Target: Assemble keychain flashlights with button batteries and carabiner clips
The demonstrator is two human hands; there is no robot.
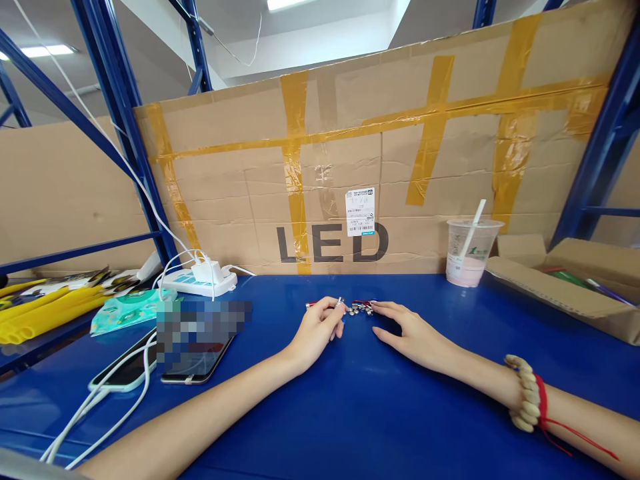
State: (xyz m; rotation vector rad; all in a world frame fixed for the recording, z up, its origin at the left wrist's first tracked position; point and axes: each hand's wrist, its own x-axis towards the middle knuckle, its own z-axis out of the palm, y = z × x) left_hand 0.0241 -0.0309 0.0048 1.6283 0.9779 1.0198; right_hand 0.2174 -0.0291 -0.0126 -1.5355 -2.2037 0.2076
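My left hand is closed, with thumb and forefinger pinched on a small silver piece whose kind is too small to make out. Bits of red and blue show beside its fingers; the rest is hidden by the hand. Just to the right, a small pile of silver and dark red parts lies on the blue tabletop. My right hand rests with thumb and fingers apart, its forefinger tip touching or very near the pile's right edge.
Two phones and white cables lie at left, near a power strip and a green packet. A plastic cup with straw and an open cardboard box stand at right. Taped cardboard walls the back.
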